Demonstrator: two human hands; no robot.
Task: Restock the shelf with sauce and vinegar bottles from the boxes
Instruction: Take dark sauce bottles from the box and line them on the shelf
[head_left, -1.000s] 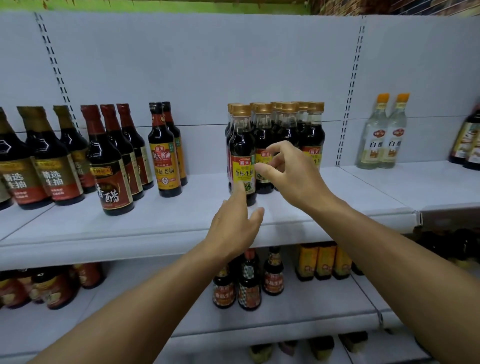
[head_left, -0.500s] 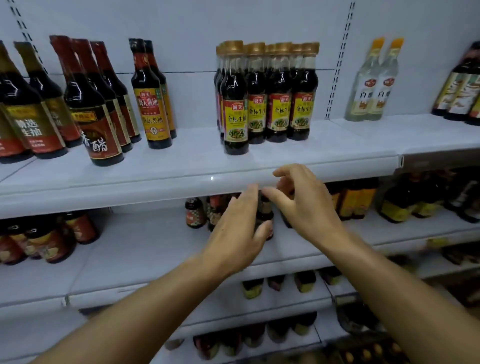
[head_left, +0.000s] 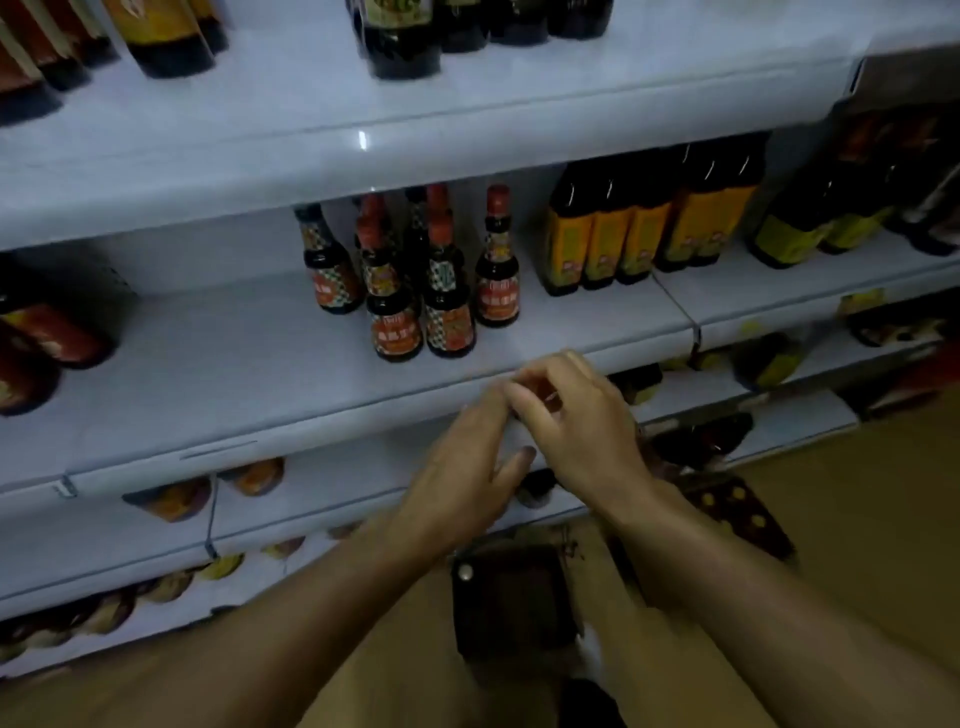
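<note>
Hovering fingers, small bottles just above

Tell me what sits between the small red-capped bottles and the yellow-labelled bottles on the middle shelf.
Nothing: in the head view, only bare shelf separates the small red-capped bottles from the yellow-labelled bottles.

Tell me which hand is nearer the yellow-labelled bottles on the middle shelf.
Right. The right hand is below-left of the yellow-labelled bottles; the left hand is lower, further left.

white shelf, red-capped dark bottles, yellow-labelled bottles
</note>
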